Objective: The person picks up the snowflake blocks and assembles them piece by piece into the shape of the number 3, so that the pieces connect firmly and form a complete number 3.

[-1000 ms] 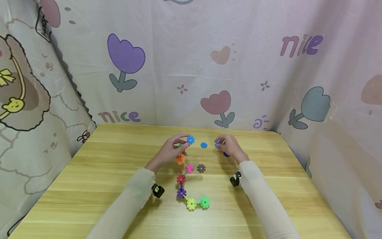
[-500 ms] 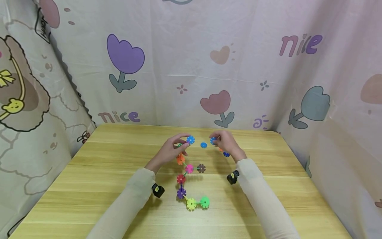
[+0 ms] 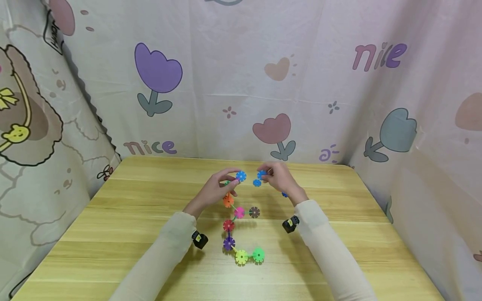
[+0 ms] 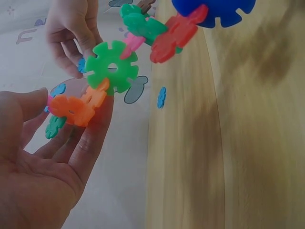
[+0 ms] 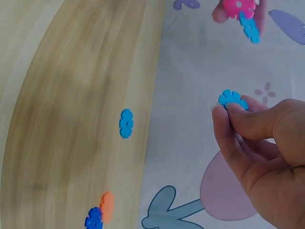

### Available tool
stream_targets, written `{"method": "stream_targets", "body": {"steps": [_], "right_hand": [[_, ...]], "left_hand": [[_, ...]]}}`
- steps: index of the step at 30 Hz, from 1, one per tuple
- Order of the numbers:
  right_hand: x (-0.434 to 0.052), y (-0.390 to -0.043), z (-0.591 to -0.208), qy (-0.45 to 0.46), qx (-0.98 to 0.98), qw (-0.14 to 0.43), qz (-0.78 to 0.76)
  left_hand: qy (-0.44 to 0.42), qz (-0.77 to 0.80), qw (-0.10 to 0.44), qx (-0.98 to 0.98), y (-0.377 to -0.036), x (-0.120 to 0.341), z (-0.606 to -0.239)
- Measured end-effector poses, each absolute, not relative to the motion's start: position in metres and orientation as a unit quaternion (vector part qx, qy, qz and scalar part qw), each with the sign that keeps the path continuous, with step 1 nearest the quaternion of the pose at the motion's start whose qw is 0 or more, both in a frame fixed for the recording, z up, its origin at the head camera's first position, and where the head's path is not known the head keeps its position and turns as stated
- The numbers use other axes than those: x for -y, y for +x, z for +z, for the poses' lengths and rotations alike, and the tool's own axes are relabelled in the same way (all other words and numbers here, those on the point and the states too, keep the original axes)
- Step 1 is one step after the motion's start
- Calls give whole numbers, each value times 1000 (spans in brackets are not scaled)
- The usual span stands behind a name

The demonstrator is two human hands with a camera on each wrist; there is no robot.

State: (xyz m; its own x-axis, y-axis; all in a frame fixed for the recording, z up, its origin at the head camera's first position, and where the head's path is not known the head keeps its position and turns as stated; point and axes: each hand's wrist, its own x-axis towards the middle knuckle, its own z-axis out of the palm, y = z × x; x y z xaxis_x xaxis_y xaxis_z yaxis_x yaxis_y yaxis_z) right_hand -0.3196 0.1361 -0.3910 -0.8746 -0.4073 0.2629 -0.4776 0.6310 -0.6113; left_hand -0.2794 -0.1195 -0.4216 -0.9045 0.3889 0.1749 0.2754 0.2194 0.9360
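A chain of coloured snowflake discs [image 3: 228, 225] lies on the wooden table [image 3: 132, 217], running from a green disc [image 3: 258, 254] up to a blue disc [image 3: 241, 176]. My left hand [image 3: 234, 179] grips the chain's top end; in the left wrist view its fingers [image 4: 90, 138] lie against an orange disc [image 4: 71, 109]. My right hand [image 3: 265, 176] pinches a single blue disc [image 3: 261, 174] [image 5: 232, 99] just right of the chain's blue end, a small gap between them. A loose blue disc [image 3: 257, 182] [image 5: 126, 123] lies on the table below that gap.
A brown disc [image 3: 254, 212] sits right of the chain's pink disc [image 3: 239, 212]. A dark blue disc [image 3: 285, 194] and an orange one [image 5: 106, 206] lie by my right wrist. Patterned cloth [image 3: 263, 83] walls in the table at the back and both sides.
My right hand has carried its blue disc leftwards, from the table's right of centre to close beside the chain's top end. My left hand and the chain stay put.
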Motion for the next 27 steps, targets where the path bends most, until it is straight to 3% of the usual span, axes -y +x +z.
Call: {"method": "stream_targets", "body": {"steps": [10,27], "right_hand": [[-125,-313,-384,256,897,39,358],[-110,-306,-380,294,881,83,360]], "left_hand": [[216,587,45,-779,-279,119,-422],[212,589,44,-778,-279,119,-423]]}}
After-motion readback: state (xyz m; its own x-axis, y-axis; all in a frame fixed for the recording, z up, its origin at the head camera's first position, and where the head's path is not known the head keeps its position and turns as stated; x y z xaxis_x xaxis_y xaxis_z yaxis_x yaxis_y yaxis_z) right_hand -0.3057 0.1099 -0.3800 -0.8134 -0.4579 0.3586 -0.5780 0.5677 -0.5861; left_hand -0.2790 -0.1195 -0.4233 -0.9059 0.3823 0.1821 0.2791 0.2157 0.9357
